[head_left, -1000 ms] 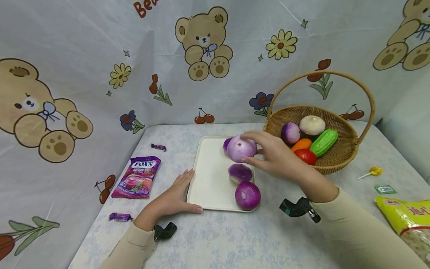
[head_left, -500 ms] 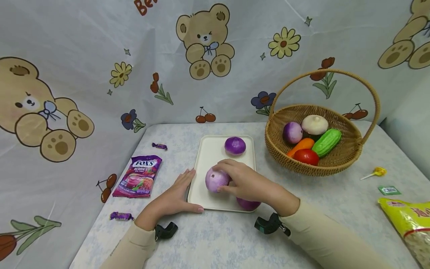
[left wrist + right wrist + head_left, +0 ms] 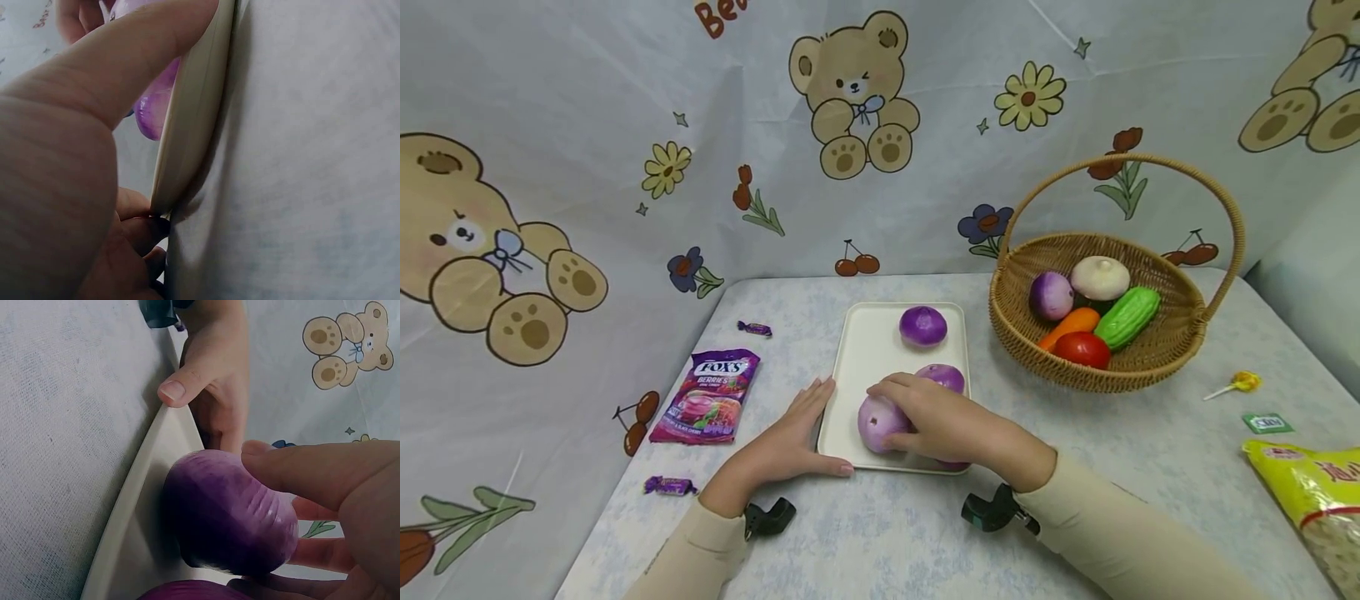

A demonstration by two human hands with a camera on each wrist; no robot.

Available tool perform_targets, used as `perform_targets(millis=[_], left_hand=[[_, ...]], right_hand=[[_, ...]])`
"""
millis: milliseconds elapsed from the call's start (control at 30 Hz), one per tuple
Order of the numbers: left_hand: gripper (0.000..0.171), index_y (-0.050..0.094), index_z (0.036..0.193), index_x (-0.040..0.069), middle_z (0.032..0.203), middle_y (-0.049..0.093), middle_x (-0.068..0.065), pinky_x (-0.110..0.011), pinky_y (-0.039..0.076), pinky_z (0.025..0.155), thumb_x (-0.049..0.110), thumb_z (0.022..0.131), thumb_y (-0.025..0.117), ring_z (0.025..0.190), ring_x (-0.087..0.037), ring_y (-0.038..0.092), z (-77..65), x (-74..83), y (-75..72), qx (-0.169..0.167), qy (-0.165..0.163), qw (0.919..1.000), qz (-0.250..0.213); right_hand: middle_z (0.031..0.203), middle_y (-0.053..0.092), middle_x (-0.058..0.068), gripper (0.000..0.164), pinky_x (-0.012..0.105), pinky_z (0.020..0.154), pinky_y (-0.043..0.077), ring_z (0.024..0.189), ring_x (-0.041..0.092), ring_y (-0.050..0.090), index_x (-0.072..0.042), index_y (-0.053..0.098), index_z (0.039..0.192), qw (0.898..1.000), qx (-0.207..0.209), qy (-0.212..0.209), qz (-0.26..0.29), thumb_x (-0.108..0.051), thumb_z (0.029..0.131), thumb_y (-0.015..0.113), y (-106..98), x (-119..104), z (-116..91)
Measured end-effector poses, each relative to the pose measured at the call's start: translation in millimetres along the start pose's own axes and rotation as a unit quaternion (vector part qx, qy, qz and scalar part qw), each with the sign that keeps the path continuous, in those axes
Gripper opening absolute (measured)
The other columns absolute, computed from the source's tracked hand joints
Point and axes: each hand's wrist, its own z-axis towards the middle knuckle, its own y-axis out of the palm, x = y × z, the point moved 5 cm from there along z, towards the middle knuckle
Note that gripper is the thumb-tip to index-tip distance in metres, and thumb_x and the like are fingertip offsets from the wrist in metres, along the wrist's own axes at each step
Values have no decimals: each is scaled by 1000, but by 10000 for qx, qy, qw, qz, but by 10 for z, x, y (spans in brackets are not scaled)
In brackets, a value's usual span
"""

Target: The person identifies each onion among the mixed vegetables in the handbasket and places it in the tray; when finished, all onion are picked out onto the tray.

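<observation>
A cream rectangular tray (image 3: 859, 346) lies on the table. Along its left front corner rests my left hand (image 3: 786, 442), fingers straight by the left rim and thumb (image 3: 156, 47) on the front rim. With curled fingers and thumb, my right hand (image 3: 951, 425) holds a pale purple onion (image 3: 877, 427) in the tray's front left part. The right wrist view shows this onion (image 3: 228, 512) low against the tray surface. One purple onion (image 3: 923, 326) sits at the tray's back right. Another onion (image 3: 946, 377) shows behind the right hand, and a third is mostly hidden beneath it.
At the right back stands a wicker basket (image 3: 1108, 382) with a tall handle, holding toy vegetables. A lollipop (image 3: 1243, 382), a green packet (image 3: 1267, 423) and a yellow bag (image 3: 1311, 483) lie farther right. On the left are a candy bag (image 3: 706, 398) and two wrapped candies.
My right hand has carried the pale purple onion from the tray's back right toward its front left, lowering it onto the near side. The left hand has stayed at the tray's corner.
</observation>
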Motion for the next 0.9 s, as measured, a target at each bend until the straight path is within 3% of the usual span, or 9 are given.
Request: perform_targets(millis=[733,900], left_hand=[[141,9,170,8,175,7,-8,-50,7,125,70,71,88,159,-26,-1,-21,26,-15,68,9,9999,-103],[141,9,170,9,175,7,-8,-52,8,125,70,71,88,159,-27,-1,-19,24,-17,61,-12,9999,-88]], right_hand=[[137,62,14,57,46,110,45,130,30,57,3,62,138,9994,290,-15,-161,-19,92,86,-217,-42,-61],[137,63,11,53,43,106,50,121,26,61,-1,63,138,9990,421,-24,-158,-20,93,84,-316,27,-74]])
